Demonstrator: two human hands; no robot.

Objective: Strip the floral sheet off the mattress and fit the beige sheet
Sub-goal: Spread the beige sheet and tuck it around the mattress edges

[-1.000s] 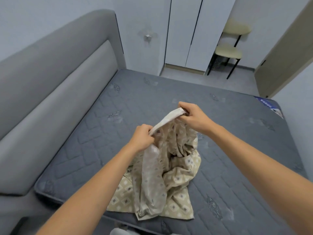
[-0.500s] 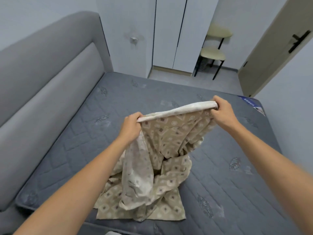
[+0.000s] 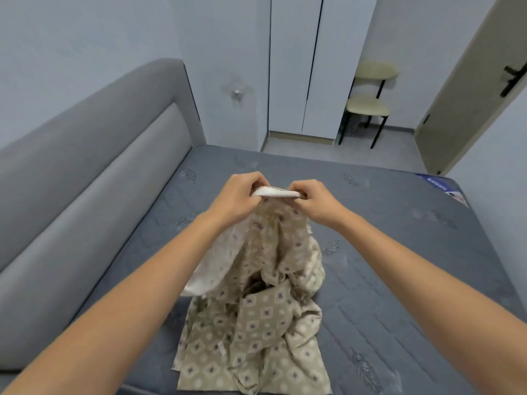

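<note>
The beige sheet (image 3: 265, 317), patterned with small diamonds, hangs bunched from both my hands and pools on the near part of the bare grey quilted mattress (image 3: 399, 252). My left hand (image 3: 238, 196) and my right hand (image 3: 310, 202) grip its pale top hem close together, lifted above the mattress. A whitish underside of the fabric shows on the left of the bundle. No floral sheet is in view.
A grey padded headboard (image 3: 94, 172) runs along the left of the bed. White wardrobe doors (image 3: 308, 67) stand at the far wall, two stacked stools (image 3: 368, 106) beside them, and a beige door (image 3: 467, 92) at the right. Floor shows beyond the mattress's far edge.
My hands, spread wide along the hem half a second ago, have come close together and risen, gathering the hem into a short span. The view has tilted up slightly.
</note>
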